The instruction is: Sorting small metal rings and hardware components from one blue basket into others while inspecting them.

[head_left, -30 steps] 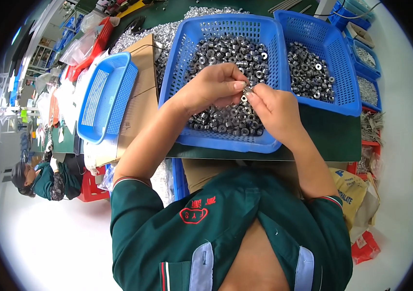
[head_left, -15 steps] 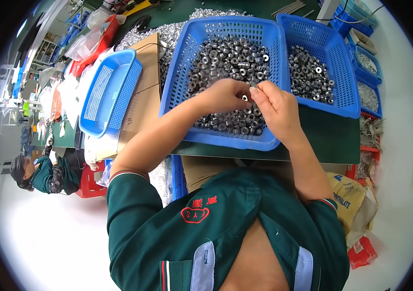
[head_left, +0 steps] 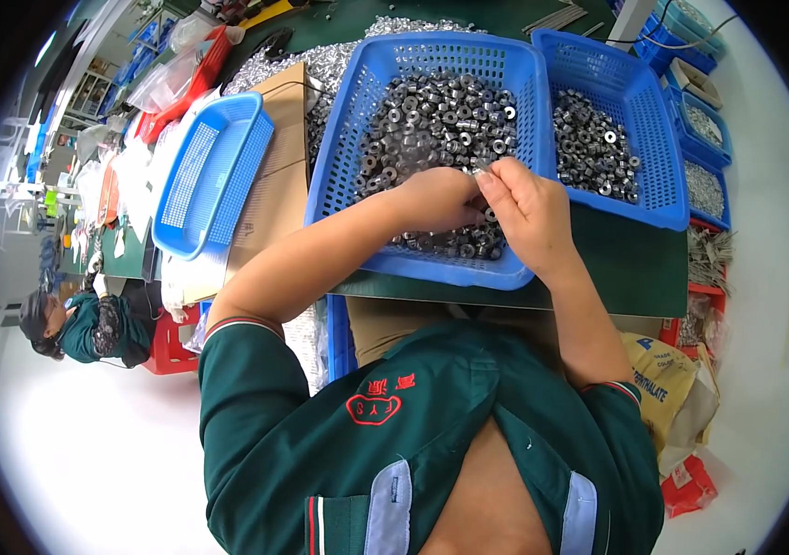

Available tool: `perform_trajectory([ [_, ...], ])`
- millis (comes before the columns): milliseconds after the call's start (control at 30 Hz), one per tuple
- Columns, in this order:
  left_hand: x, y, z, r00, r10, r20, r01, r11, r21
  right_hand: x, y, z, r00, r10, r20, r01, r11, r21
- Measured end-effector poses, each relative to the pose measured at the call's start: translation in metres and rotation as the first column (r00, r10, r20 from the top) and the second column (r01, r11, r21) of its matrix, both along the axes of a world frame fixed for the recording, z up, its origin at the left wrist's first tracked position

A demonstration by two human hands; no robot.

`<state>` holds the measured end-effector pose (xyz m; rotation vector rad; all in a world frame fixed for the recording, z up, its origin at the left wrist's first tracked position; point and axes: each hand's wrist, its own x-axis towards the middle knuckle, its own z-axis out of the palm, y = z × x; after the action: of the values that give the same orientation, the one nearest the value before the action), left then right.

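A large blue perforated basket (head_left: 524, 270) holds many small silvery metal rings (head_left: 450, 111). Above its near right part my two hands meet. My left hand (head_left: 439, 199) is closed, turned knuckles up, with its fingertips mostly hidden, so what it grips cannot be made out. Thumb and forefinger of my right hand (head_left: 533, 217) pinch a small silvery piece (head_left: 480, 172), mostly covered by the fingers. The hands touch or nearly touch at the fingertips.
On the right stands a second blue basket (head_left: 663, 139) with similar metal rings (head_left: 589, 148). An empty blue basket (head_left: 205, 180) rests on cardboard (head_left: 269, 185) to the left. Shiny metal parts (head_left: 320, 65) are heaped behind. A co-worker (head_left: 89, 324) sits far left.
My left hand has moved slightly right and down, closing in on the right hand. The metal ring seen at its fingertips before is now hidden. My right hand has barely moved.
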<state>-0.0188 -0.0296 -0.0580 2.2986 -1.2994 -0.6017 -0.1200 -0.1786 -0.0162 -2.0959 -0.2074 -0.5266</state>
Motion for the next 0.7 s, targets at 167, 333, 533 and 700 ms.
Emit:
perform_trajectory([
  [167, -0.001, 0.001, -0.005, 0.997, -0.074, 0.011, 0.075, 0.994, -0.078, 0.0, 0.0, 0.001, 1.0, 0.005, -0.001, -0.005, 1.0, -0.03],
  [333, -0.001, -0.002, 0.003, 0.998, -0.057, 0.039, 0.058, 0.997, -0.044, 0.001, -0.002, 0.0, 1.0, 0.006, 0.018, -0.006, 1.0, -0.014],
  [533, 0.007, 0.006, -0.015, 0.998, -0.064, -0.023, 0.061, 0.992, -0.113, 0.001, 0.003, 0.002, 1.0, 0.025, 0.008, -0.025, 1.0, -0.015],
  [700, 0.014, 0.005, 0.035, 0.677, 0.224, -0.701, -0.307, 0.952, 0.007, -0.002, 0.001, 0.001, 1.0, -0.007, -0.008, 0.007, 1.0, 0.01],
])
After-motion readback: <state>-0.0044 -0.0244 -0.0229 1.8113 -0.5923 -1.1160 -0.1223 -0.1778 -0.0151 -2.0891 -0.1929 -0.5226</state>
